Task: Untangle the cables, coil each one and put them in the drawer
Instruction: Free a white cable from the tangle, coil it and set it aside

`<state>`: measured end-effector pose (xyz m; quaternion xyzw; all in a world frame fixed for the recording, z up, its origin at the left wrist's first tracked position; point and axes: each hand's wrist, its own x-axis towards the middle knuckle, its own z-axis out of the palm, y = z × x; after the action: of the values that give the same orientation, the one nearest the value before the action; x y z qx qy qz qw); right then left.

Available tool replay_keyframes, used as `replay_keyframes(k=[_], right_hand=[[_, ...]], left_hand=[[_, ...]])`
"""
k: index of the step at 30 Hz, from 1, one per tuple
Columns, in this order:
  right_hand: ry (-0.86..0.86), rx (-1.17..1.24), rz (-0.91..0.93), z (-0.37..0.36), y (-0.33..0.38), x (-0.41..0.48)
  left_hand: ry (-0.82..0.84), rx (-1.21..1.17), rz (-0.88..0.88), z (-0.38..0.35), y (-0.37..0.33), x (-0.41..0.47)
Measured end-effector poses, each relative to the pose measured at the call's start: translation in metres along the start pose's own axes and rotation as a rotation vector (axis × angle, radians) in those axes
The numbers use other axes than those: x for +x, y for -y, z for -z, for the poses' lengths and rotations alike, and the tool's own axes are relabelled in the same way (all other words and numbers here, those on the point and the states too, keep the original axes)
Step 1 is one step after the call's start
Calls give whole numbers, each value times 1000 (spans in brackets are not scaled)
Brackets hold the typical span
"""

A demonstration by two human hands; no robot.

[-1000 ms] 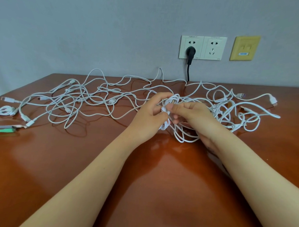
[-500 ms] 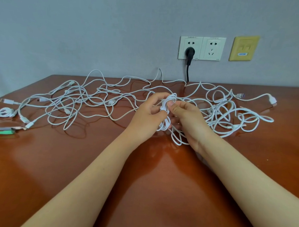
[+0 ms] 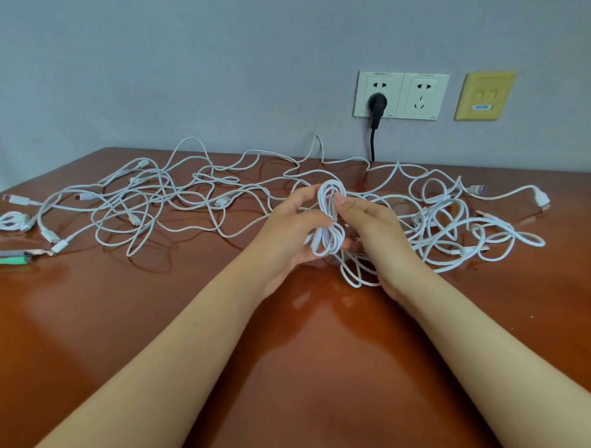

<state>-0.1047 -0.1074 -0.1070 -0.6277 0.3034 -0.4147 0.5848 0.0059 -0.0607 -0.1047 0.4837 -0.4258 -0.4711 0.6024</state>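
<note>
Glossy reddish-brown wood is filling most of what I am looking at, a table point(image 3: 120, 334) running back to a grey wall point(image 3: 193, 56), and both of the person's bare forearms are reaching out over it. Between the two hands a white coiled cable point(image 3: 328, 240) is standing upright, gathered into a tight bundle of loops pinched in at the waist. The left hand point(image 3: 295, 232) is gripping it from its own side, fingers curled round the lower loops and the thumb reaching up to the top loop. The right hand point(image 3: 376, 232) is pinching the same bundle at the waist, its thumb pressing on the front of the strands and the other fingers going behind, where I cannot see them clearly. A loose length of white cord is trailing down from the bundle and looping on the wood just under the right wrist. Out beyond the left hand a wide tangle of white cables point(image 3: 146, 200) is sprawling across the table, connectors showing here and there. Beyond the right hand a denser knot of white cables point(image 3: 456, 231) is lying just beside its knuckles. Far out past the left hand, at the table's edge, a small white bundle point(image 3: 3, 219) is sitting, and nearer than that a green and grey object point(image 3: 4, 260) is lying flat. Straight ahead of the hands, on the wall, a black plug point(image 3: 377, 103) is sitting in a white double socket point(image 3: 423, 95), with a yellow wall plate point(image 3: 484, 95) just beside it.
</note>
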Motion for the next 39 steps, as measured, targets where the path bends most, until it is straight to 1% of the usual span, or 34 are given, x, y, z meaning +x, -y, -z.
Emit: replay_keyframes(k=[3, 9, 15, 18, 20, 22, 28, 30, 33, 37, 39], right_hand=[[48, -69, 33, 1, -3, 1], [1, -161, 110, 0, -8, 2], [-126, -179, 72, -4, -10, 3], [-126, -129, 38, -1, -7, 2], [-122, -101, 27, 0, -6, 1], [-142, -132, 43, -2, -7, 2], [-353, -311, 112, -8, -10, 3], [-387, -391, 149, -8, -9, 1], [-375, -458, 192, -7, -7, 0], [-353, -444, 247, -7, -7, -1], [-339, -424, 240, -6, -7, 0]], left_hand=[[-27, 16, -5, 1, 0, 0], [-68, 96, -12, 1, 0, 0], [-95, 84, -7, 2, 2, 1], [-62, 104, -22, 2, 1, 1], [-41, 92, -24, 1, 0, 0], [-48, 84, -26, 2, 0, -1], [-96, -36, 22, -3, 1, -2], [-98, -82, 40, -3, 1, -1], [-107, -110, 43, -4, 1, -1], [-136, -141, 50, -5, 2, 0], [-139, -160, 57, -5, 2, 0]])
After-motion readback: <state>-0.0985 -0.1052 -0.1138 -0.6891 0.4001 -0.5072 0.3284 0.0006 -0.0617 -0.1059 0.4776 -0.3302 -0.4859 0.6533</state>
